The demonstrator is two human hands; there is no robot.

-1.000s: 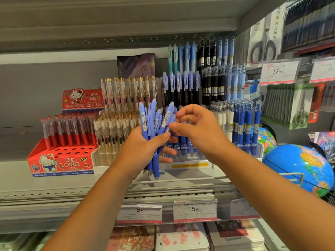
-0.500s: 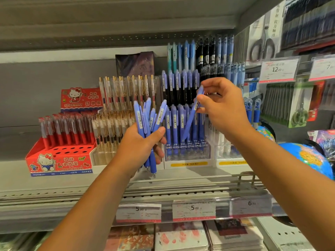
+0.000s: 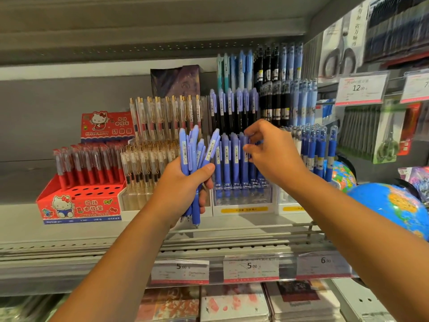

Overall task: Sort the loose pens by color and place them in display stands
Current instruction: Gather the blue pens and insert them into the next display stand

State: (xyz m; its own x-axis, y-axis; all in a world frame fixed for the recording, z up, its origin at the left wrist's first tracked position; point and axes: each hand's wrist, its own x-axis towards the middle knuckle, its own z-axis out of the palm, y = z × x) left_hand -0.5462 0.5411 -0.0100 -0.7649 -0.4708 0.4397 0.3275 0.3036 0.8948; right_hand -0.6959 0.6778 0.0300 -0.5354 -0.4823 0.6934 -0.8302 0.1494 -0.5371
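My left hand (image 3: 183, 184) grips a bundle of several light-blue pens (image 3: 192, 147), tips down, in front of the shelf. Just to its right a clear display stand (image 3: 241, 196) holds a front row of matching light-blue pens (image 3: 226, 159), with another row higher behind. My right hand (image 3: 271, 154) reaches to the right end of that front row. Its thumb and fingers pinch the top of one blue pen (image 3: 246, 156) standing in the stand.
A red Hello Kitty box (image 3: 79, 205) of red pens sits at the left, with clear gold-clip pens (image 3: 151, 159) beside it. Darker blue pens (image 3: 320, 147) stand right of the stand. A blue globe (image 3: 394, 205) sits at the right. Price tags (image 3: 250, 268) line the shelf edge.
My right hand took one pen from the bundle, carried it up and right, then lowered it into the stand's front row. The left hand stayed put with the bundle.
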